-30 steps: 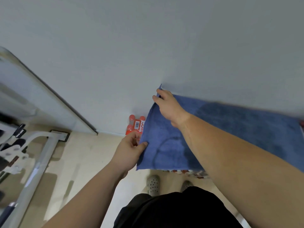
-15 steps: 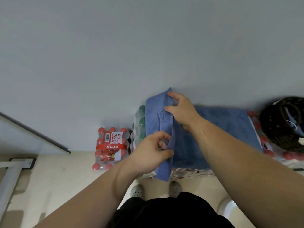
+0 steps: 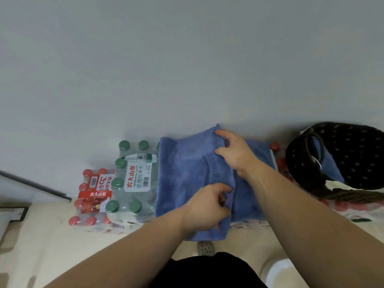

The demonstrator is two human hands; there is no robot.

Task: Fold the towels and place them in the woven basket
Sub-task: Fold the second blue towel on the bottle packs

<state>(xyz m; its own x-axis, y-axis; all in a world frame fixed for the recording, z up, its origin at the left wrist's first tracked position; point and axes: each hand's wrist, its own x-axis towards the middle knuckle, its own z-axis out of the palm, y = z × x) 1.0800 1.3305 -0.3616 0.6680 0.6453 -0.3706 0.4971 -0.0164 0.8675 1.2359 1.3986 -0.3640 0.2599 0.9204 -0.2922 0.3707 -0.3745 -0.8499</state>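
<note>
Since half a second ago we have drawn the lifted edge of the blue towel [image 3: 182, 179] further to the right, and the turned-over flap now lies wider and flatter; the dark woven basket [image 3: 353, 154] has also come more fully into view.

From the head camera, our hands are apart, each clamped on that same edge. The left hand [image 3: 207, 206] pinches its near end with curled fingers, and the right hand [image 3: 234, 151] pinches its far end close to the wall [image 3: 187, 59]. The towel rests on wrapped packs of bottles by the wall, its near corner hanging over the front. To its left are a green-capped pack [image 3: 133, 179] and a red-capped pack [image 3: 93, 196]. The basket stands to the right with another blue towel [image 3: 332, 163] in it. Below, we see a pale floor [image 3: 52, 246] and one shoe [image 3: 205, 248].
</note>
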